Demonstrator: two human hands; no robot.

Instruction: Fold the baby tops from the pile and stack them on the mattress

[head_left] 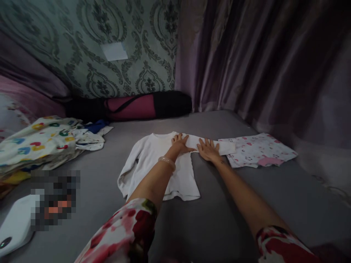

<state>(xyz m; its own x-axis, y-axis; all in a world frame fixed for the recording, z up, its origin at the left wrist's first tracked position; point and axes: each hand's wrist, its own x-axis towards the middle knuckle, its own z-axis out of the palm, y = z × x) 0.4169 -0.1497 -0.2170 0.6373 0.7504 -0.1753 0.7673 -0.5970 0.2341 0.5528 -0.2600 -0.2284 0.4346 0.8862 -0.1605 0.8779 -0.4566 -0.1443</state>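
Observation:
A white long-sleeved shirt lies spread on the grey bed sheet, neckline toward the wall. My left hand rests with spread fingers on the shirt's right shoulder area. Just to its right, my right hand lies flat on the outstretched right sleeve, fingers apart. The cuff of that sleeve reaches a folded white garment with pink and red prints. The shirt's left sleeve bends down along its side. Part of the shirt is hidden under my left forearm.
Colourful patterned cloth is heaped at the left. A black and maroon long bag lies along the wall. A white device and a pixelated patch are at the lower left. Purple curtains hang at the right.

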